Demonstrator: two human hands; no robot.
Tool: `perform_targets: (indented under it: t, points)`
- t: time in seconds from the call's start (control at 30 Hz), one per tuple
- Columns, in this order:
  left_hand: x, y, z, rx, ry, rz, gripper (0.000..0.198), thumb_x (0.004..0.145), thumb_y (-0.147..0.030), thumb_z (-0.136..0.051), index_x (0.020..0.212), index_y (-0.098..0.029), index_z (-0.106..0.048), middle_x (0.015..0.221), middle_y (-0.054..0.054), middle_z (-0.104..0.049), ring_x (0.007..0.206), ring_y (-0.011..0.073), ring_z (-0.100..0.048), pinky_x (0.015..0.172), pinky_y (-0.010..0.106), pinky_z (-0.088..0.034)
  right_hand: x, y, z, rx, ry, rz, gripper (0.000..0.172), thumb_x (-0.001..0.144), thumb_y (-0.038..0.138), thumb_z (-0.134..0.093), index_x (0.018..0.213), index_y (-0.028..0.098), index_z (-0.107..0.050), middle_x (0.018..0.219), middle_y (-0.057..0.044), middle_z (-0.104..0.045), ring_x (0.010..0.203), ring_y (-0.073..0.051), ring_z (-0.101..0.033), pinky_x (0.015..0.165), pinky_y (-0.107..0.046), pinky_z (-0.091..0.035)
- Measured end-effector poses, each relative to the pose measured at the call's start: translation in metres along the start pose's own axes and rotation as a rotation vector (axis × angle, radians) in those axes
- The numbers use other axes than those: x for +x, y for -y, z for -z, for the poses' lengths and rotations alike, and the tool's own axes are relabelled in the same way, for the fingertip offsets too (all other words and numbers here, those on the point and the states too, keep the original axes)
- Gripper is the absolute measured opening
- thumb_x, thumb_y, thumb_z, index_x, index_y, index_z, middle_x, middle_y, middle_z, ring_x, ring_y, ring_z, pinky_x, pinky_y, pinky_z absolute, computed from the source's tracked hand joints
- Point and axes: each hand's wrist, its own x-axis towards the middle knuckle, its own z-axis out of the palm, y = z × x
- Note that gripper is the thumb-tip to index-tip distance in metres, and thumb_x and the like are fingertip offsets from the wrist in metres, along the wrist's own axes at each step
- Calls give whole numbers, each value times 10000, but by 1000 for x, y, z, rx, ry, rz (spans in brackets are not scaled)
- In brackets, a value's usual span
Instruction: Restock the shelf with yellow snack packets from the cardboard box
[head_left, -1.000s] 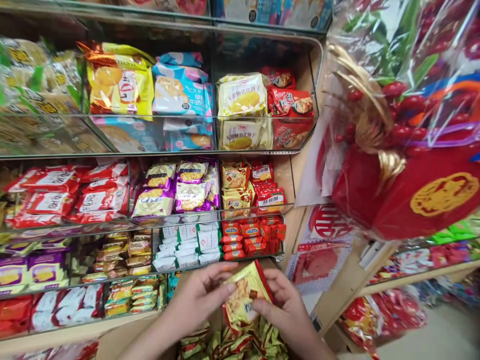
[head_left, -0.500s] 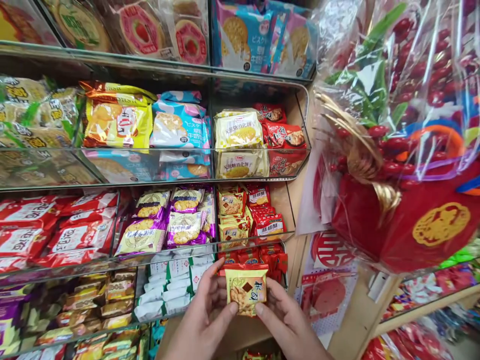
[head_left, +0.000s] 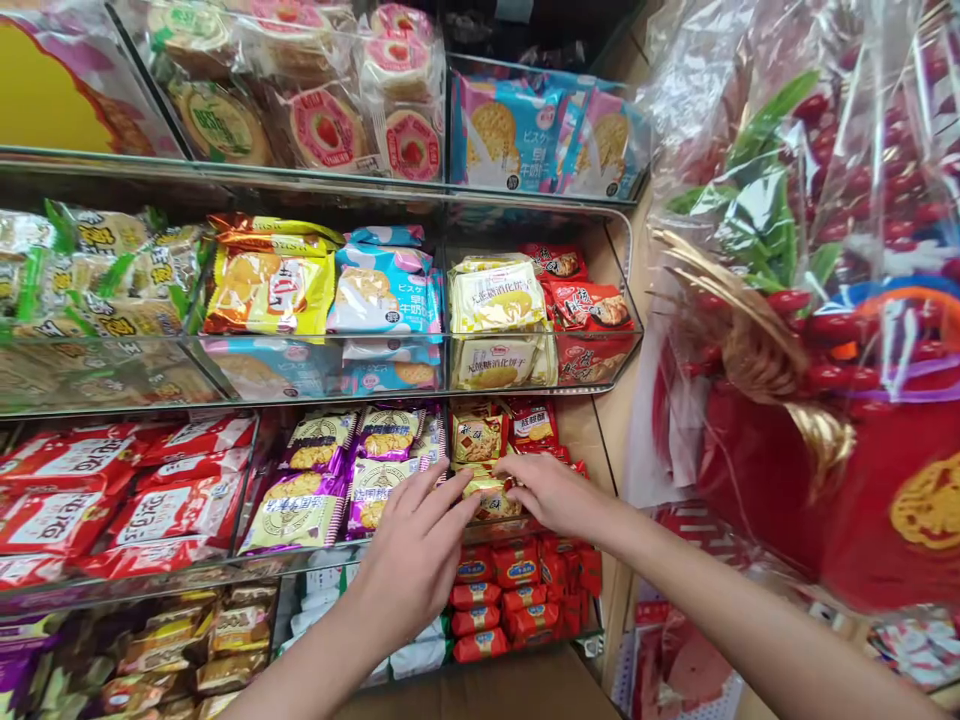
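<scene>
The gold packet point(head_left: 491, 497) sits behind the clear shelf edge point(head_left: 292, 557), flanked by the left hand point(head_left: 416, 545) and the right hand point(head_left: 555, 492).
The left hand's fingers reach out to its left side, the right hand's curl at its right; whether either pinches cannot be told. A loose hold on a slick wrapper could let it slip forward and, if tipped over the edge, fall toward the small red packets point(head_left: 476, 617) below. Pushing too hard might disturb the upper gold packet point(head_left: 478, 437) just behind it.
</scene>
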Motion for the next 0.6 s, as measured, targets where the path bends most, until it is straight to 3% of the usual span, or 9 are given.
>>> perform_targets:
  t: [0.1,0.2,0.37,0.5,0.6]
  points:
    - [12,-4,-7,99,110,35,346,863,-195,-422,1184,-184,-550,1277,57,-597,1273,336,-392,1008,577,-329,1,2,-5,-111,-12,-56,135,820,117,-539,903,164,-634,893,-60,-652,888,-192,-535,786,-325,-375]
    - [20,-8,-15,119,162,101,369,899,-301,-367,1171,-160,-573,1232,77,-629,1292,352,-361,1036,633,-225,1,4,-6,-182,-24,-119,116,823,166,-565,900,171,-652,890,-62,-662,879,-204,-526,785,-351,-325]
    - [24,-11,-19,107,220,137,410,904,-353,-352,1136,-122,-599,1178,123,-658,1315,316,-333,1081,611,-124,-5,1,-11,-132,-51,-86,149,842,174,-540,920,189,-667,914,-48,-684,956,-217,-508,821,-361,-311]
    - [32,-17,-12,166,316,88,544,875,-489,-337,1106,-84,-616,1094,172,-686,1288,343,-369,1079,627,-115,-12,2,-9,-66,-49,-35,200,877,208,-482,978,180,-652,973,-57,-681,1007,-216,-514,888,-378,-328]
    - [44,-25,-10,195,399,70,675,855,-553,-298,1199,-24,-538,1208,234,-608,1276,382,-376,1083,628,-93,-9,1,-2,-44,-85,-54,240,873,164,-450,1035,144,-627,1034,-89,-659,1015,-206,-539,906,-357,-368]
